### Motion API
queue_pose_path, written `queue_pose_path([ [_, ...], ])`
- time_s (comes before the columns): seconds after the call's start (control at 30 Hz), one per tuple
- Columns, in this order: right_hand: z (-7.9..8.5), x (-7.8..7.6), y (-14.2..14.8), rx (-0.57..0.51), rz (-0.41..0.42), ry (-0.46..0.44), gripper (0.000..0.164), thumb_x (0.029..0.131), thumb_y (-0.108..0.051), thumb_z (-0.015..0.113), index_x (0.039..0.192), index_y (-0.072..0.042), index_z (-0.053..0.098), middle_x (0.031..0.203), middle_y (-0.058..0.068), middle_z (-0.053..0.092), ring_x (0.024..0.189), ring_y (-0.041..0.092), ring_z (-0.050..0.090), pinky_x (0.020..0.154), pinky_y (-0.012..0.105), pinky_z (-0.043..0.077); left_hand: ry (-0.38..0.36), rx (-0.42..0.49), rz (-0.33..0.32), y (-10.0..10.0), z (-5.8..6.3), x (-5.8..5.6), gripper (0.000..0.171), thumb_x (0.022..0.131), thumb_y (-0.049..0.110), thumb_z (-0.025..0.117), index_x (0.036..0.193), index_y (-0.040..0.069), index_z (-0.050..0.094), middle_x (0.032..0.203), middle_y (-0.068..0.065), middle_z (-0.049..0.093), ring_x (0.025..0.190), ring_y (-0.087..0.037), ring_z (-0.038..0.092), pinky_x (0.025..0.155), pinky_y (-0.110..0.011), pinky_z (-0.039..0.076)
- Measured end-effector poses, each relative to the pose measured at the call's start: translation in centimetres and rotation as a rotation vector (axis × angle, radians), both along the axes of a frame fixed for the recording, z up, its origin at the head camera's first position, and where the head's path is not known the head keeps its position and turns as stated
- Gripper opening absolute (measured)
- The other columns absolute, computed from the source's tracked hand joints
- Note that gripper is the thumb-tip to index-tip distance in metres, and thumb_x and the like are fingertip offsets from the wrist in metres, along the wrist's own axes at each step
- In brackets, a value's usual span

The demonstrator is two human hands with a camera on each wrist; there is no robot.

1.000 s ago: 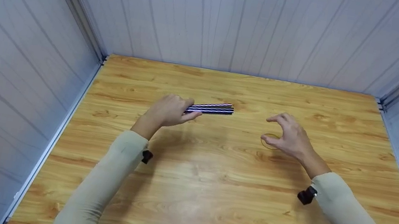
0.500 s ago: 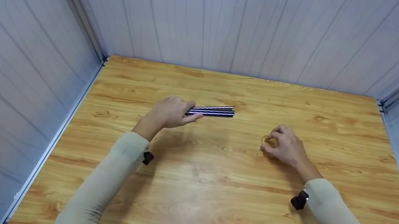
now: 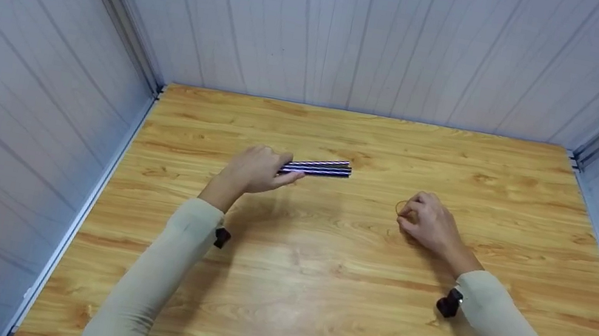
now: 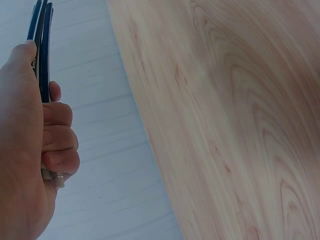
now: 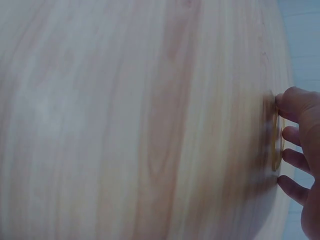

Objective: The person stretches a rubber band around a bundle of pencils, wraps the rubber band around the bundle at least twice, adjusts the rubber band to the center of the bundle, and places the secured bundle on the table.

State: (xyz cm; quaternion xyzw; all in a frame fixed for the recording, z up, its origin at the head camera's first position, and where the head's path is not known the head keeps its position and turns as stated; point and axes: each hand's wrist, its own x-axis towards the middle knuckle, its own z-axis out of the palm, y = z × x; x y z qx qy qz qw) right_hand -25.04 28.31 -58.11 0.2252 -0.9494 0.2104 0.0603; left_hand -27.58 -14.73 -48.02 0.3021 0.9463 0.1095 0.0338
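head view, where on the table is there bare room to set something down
The wooden table is bare between the two sleeves, along the back wall, and in the gap between the dark rods and the thin yellow band. Crowded spots: the left hand gripping the rods, and the right hand at the band.

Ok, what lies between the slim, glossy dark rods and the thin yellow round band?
Only bare wood-grain tabletop: the head view shows nothing else between the rods and the band.
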Motion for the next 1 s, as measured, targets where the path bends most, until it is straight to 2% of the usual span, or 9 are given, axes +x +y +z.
queue_pose_path([
  [0.17,-0.1,-0.1,0.0,-0.015,0.01,0.007,0.009,0.097,-0.011,0.084,0.093,-0.004,0.08,0.114,0.018,0.072,0.112,0.043,0.066,0.093,0.063,0.059,0.001,0.004,-0.007,0.0,-0.1,-0.1,0.053,0.117,0.053,0.053,0.104,0.004,0.068,0.07,0.001,0.045,0.065,-0.016,0.044,0.067,-0.035,0.04],
  [0.43,-0.3,-0.1,0.2,-0.078,-0.028,-0.013,0.008,0.098,-0.011,0.083,0.096,-0.003,0.081,0.115,0.018,0.073,0.112,0.042,0.067,0.095,0.062,0.057,-0.01,0.009,-0.011,0.0,-0.3,-0.2,0.054,0.117,0.053,0.053,0.104,0.003,0.067,0.069,0.002,0.043,0.065,-0.016,0.042,0.066,-0.035,0.038],
  [0.63,0.8,-0.2,0.3,-0.238,-0.099,-0.046,0.009,0.101,-0.008,0.079,0.102,0.0,0.08,0.115,0.022,0.077,0.113,0.045,0.071,0.102,0.064,0.057,0.009,0.0,-0.012,-0.1,-0.5,-0.1,0.053,0.117,0.053,0.053,0.102,0.003,0.066,0.068,0.002,0.041,0.063,-0.016,0.041,0.064,-0.032,0.035],
  [0.83,2.3,-0.2,0.4,-0.407,-0.156,-0.037,0.007,0.104,-0.003,0.075,0.106,0.001,0.081,0.112,0.025,0.08,0.113,0.048,0.074,0.107,0.067,0.055,0.004,-0.001,-0.018,0.0,-0.6,0.0,0.054,0.117,0.053,0.052,0.103,0.003,0.066,0.067,0.003,0.04,0.061,-0.014,0.04,0.063,-0.031,0.035],
  [0.9,2.7,-0.2,0.3,-0.451,-0.171,-0.042,0.009,0.105,-0.003,0.075,0.107,0.001,0.082,0.112,0.024,0.082,0.111,0.043,0.076,0.107,0.065,0.055,-0.004,-0.004,-0.012,0.0,-0.5,0.0,0.054,0.117,0.053,0.052,0.104,0.003,0.067,0.068,0.002,0.041,0.062,-0.014,0.041,0.063,-0.031,0.036],
  [1.0,3.3,-0.1,0.0,-0.519,-0.203,-0.074,0.011,0.106,-0.007,0.075,0.108,-0.001,0.084,0.111,0.022,0.084,0.107,0.023,0.077,0.109,0.053,0.057,-0.016,-0.011,-0.009,0.1,-0.5,0.0,0.055,0.118,0.054,0.051,0.106,0.003,0.068,0.068,0.002,0.042,0.062,-0.015,0.042,0.064,-0.032,0.037],
])
